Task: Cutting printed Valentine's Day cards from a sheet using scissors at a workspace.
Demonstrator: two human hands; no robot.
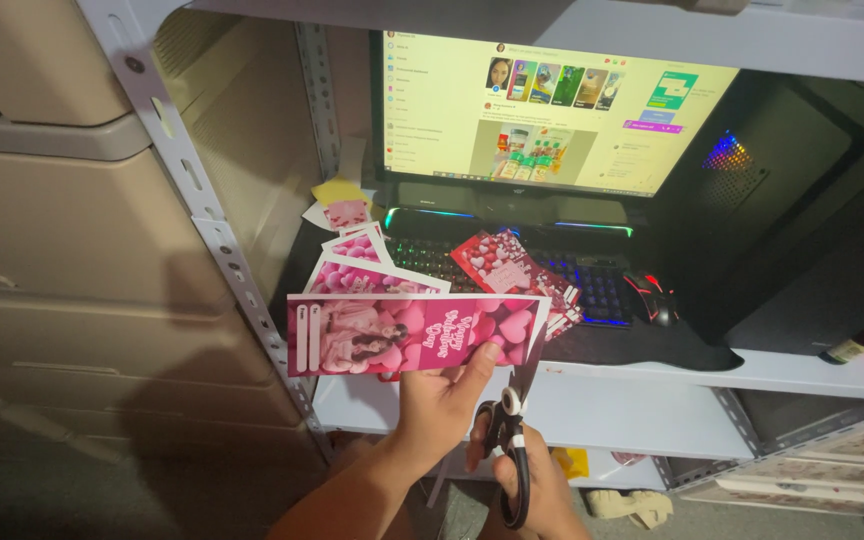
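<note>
My left hand (444, 398) holds a long pink printed card (407, 333) with hearts by its lower edge, thumb on its face. Just below and to the right, my right hand (537, 485) grips black-handled scissors (514, 430), whose blades reach up to the card's right end. Behind the card, more pink printed sheets (357, 262) lie fanned out on the shelf's left side.
A lit keyboard (512, 268) carries a pile of red heart cards (512, 270), with a mouse (652, 297) to its right. A bright monitor (542, 110) stands behind, a dark computer case (802, 210) at right. A white metal shelf frame (207, 230) runs down the left, beside beige drawers (62, 230).
</note>
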